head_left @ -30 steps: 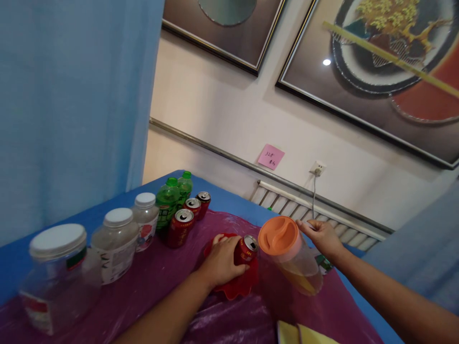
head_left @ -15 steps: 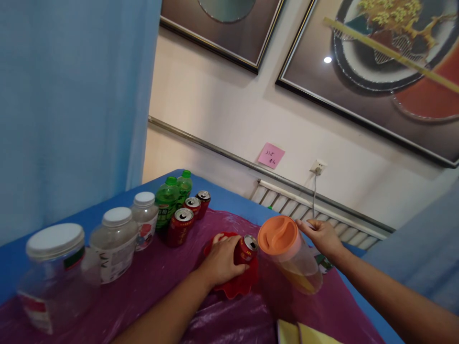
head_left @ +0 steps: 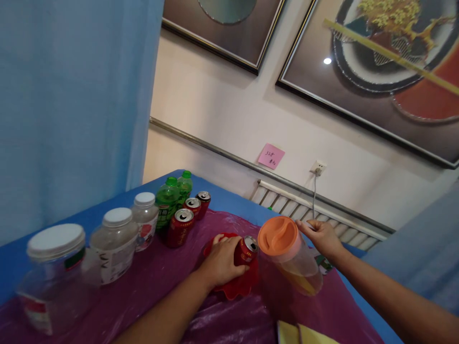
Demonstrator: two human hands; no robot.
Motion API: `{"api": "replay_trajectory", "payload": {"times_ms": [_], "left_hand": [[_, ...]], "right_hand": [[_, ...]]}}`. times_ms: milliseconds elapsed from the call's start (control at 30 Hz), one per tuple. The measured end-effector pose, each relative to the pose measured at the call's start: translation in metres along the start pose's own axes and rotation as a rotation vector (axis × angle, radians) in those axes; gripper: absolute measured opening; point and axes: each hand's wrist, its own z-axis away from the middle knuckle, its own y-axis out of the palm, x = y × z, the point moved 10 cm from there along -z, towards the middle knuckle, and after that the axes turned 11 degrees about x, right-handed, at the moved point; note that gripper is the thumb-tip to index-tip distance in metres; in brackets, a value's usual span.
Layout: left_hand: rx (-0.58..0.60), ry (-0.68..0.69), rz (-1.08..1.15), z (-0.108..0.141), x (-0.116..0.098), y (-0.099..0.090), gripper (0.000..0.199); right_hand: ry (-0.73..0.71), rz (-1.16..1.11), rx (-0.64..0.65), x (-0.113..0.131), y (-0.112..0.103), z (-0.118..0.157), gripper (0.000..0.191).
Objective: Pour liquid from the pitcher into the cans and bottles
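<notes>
My left hand is wrapped round a red can whose top is open. The can is over a red scalloped dish; whether its base touches the dish is hidden. My right hand grips the handle side of a clear pitcher, and the handle itself is mostly hidden. The pitcher has an orange lid, leans toward the can and holds some yellowish liquid low down. Its lid is close to the can's top, and no stream of liquid shows between them.
Three red cans and two green bottles stand behind left. Three white-lidded jars line the left side. A yellow cloth lies at the near edge of the purple sheet.
</notes>
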Motion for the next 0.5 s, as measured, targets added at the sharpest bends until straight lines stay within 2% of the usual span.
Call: {"api": "replay_trajectory", "payload": {"times_ms": [500], "left_hand": [[0.004,0.009,0.004,0.0013,-0.002,-0.0012,0.055]], "right_hand": [[-0.005,-0.008,0.004,0.0006,0.0001,0.0008,0.058]]}}
